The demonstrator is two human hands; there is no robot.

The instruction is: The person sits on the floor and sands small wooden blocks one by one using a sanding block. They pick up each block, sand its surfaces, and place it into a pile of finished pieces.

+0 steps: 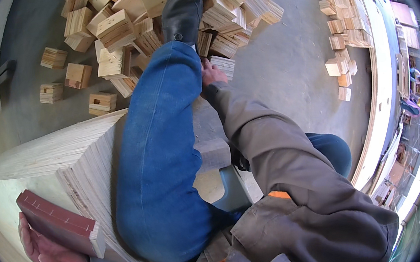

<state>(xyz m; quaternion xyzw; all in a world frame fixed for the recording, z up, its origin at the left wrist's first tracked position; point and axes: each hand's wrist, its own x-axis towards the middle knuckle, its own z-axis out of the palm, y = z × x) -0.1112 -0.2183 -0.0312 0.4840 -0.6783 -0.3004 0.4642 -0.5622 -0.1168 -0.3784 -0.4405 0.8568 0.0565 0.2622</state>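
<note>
My left hand (57,254) is at the lower left, palm turned up, holding a long reddish-brown block (61,220) with pale marks along its side and a whitish end. That block partly hides the fingers. Beneath it stands a thick stack of plywood sheets (55,155). Further away, beside my dark shoe (183,16), my right hand (213,73) reaches down to the floor with fingers curled against a plywood block (223,65) that has layered edges. My knee hides part of that hand's inner side.
A large heap of plywood blocks (116,30) surrounds my shoe. Several loose blocks (78,75) lie left of it on the grey floor. Stacked blocks (348,17) stand at the right beside a long pale board (380,84). A grey block (213,154) sits between my legs.
</note>
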